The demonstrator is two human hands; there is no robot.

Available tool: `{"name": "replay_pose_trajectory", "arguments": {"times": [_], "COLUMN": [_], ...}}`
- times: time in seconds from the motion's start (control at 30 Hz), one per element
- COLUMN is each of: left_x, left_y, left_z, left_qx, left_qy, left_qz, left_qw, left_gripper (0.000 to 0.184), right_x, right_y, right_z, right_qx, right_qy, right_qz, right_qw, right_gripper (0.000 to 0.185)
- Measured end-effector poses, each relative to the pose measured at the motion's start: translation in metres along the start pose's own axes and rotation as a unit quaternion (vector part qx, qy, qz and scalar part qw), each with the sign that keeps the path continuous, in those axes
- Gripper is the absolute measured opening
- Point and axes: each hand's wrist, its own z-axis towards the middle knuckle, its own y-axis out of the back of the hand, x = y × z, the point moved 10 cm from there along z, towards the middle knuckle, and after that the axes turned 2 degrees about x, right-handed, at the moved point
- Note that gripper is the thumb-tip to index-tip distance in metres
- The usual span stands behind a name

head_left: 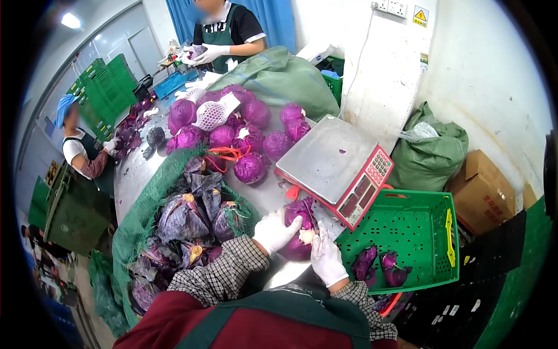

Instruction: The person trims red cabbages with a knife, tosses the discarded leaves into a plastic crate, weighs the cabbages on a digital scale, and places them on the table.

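In front of my body, a red cabbage (pixel 295 250) with its pale cut stem turned upward sits between my white-gloved hands. My left hand (pixel 275 231) grips its left side, thumb lying over the top. Against its right side presses my right hand (pixel 326 256), with fingertips close to the stem. A loose-looking purple outer leaf (pixel 299 213) stands up at the far side of the cabbage. Left of my left forearm, a green mesh sack (pixel 136 232) holds several untrimmed cabbages (pixel 185 218) with dark, wilted leaves.
A red-framed weighing scale (pixel 334 157) stands ahead right. Below it, a green crate (pixel 401 232) contains purple leaf scraps. Several peeled cabbages (pixel 250 168) lie beyond, before a green woven sack (pixel 279 81). Two people work across and left of the metal table (pixel 136 180).
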Motion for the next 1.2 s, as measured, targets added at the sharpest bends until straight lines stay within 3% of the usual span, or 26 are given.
{"name": "replay_pose_trajectory", "arguments": {"times": [0.03, 0.07, 0.1, 0.17, 0.2, 0.23, 0.27, 0.3, 0.33, 0.37, 0.4, 0.43, 0.5, 0.53, 0.63, 0.67, 0.73, 0.77, 0.83, 0.9, 0.97, 1.03, 1.07, 1.1, 1.17, 1.2], "left_x": [0.001, 0.003, 0.003, -0.001, 0.007, 0.02, 0.038, 0.052, 0.068, 0.076, 0.074, 0.024, 0.041, 0.04, 0.019, 0.013, 0.019, 0.022, 0.012, -0.011, -0.029, -0.041, -0.043, -0.043, -0.042, -0.038], "left_y": [-0.001, -0.002, -0.002, 0.001, 0.0, -0.002, -0.012, -0.019, -0.017, -0.011, -0.008, 0.017, -0.012, -0.008, -0.011, -0.003, -0.007, -0.012, -0.018, -0.017, -0.019, -0.017, -0.017, -0.017, -0.013, -0.011], "left_z": [0.0, 0.0, -0.001, -0.017, -0.02, -0.021, -0.019, -0.018, -0.02, -0.021, -0.029, -0.049, -0.038, -0.039, -0.042, -0.046, -0.039, -0.039, -0.035, -0.04, -0.046, -0.053, -0.057, -0.061, -0.068, -0.072], "left_qx": [-0.004, -0.007, -0.011, -0.018, -0.027, -0.032, 0.039, 0.085, 0.07, 0.057, 0.099, 0.173, 0.051, -0.018, 0.132, 0.137, 0.126, 0.125, 0.09, 0.099, 0.092, 0.097, 0.087, 0.078, 0.085, 0.082], "left_qy": [-0.003, -0.008, -0.013, -0.021, -0.047, -0.071, -0.079, -0.1, -0.121, -0.142, -0.069, -0.033, -0.108, -0.118, -0.166, -0.17, -0.147, -0.134, -0.145, -0.142, -0.166, -0.166, -0.182, -0.197, -0.216, -0.232], "left_qz": [-0.001, 0.0, 0.001, 0.009, -0.027, -0.066, -0.16, -0.313, -0.26, -0.202, -0.282, -0.322, -0.069, -0.042, -0.254, -0.215, -0.141, -0.103, 0.007, 0.068, 0.092, 0.115, 0.108, 0.101, 0.075, 0.057], "left_qw": [1.0, 1.0, 1.0, 1.0, 0.998, 0.995, 0.983, 0.941, 0.955, 0.967, 0.952, 0.93, 0.99, 0.992, 0.944, 0.952, 0.971, 0.978, 0.985, 0.983, 0.977, 0.975, 0.974, 0.972, 0.97, 0.968], "left_gripper": [0.063, 0.062, 0.062, 0.063, 0.065, 0.068, 0.065, 0.061, 0.061, 0.062, 0.069, 0.085, 0.086, 0.089, 0.092, 0.096, 0.1, 0.101, 0.11, 0.114, 0.117, 0.118, 0.118, 0.118, 0.12, 0.12], "right_x": [0.002, 0.007, -0.034, -0.074, -0.06, -0.066, -0.077, -0.067, -0.057, -0.04, -0.046, -0.041, -0.037, -0.046, -0.113, -0.143, -0.173, -0.166, -0.129, -0.065, 0.006, 0.02, 0.023, 0.011, -0.02, -0.036], "right_y": [0.003, 0.005, 0.005, -0.022, -0.011, -0.025, -0.023, -0.018, -0.012, -0.01, -0.027, -0.025, -0.017, -0.005, 0.058, 0.082, 0.129, 0.138, 0.118, 0.085, 0.049, 0.03, 0.023, 0.024, 0.03, 0.047], "right_z": [0.0, -0.001, 0.016, 0.017, 0.003, -0.01, -0.014, -0.024, -0.035, -0.048, -0.054, -0.055, -0.055, -0.052, -0.057, -0.07, -0.096, -0.097, -0.079, -0.054, -0.038, -0.025, -0.021, -0.016, -0.021, -0.026], "right_qx": [-0.019, -0.102, -0.062, 0.009, -0.036, -0.062, -0.018, -0.011, -0.006, -0.042, -0.066, -0.042, -0.024, -0.052, -0.175, -0.205, -0.238, -0.233, -0.193, -0.116, -0.019, -0.038, -0.021, -0.039, -0.085, -0.115], "right_qy": [0.015, 0.151, 0.022, 0.115, 0.165, 0.215, 0.142, 0.129, 0.116, 0.16, 0.203, 0.175, 0.126, 0.097, -0.075, -0.132, -0.169, -0.171, -0.147, -0.059, 0.047, 0.096, 0.128, 0.078, 0.099, 0.052], "right_qz": [-0.017, -0.082, -0.006, -0.245, -0.199, -0.33, -0.182, -0.143, -0.105, -0.178, -0.218, -0.169, -0.078, -0.037, 0.107, 0.108, -0.056, -0.046, 0.242, 0.223, 0.316, 0.046, 0.035, 0.086, 0.014, 0.028], "right_qw": [1.0, 0.98, 0.998, 0.963, 0.965, 0.917, 0.973, 0.981, 0.988, 0.97, 0.952, 0.969, 0.989, 0.993, 0.976, 0.964, 0.955, 0.956, 0.939, 0.966, 0.948, 0.994, 0.991, 0.992, 0.991, 0.992], "right_gripper": [0.041, 0.037, 0.036, 0.037, 0.042, 0.047, 0.051, 0.054, 0.058, 0.06, 0.063, 0.063, 0.062, 0.061, 0.057, 0.056, 0.053, 0.052, 0.061, 0.071, 0.072, 0.053, 0.043, 0.031, 0.024, 0.02]}}
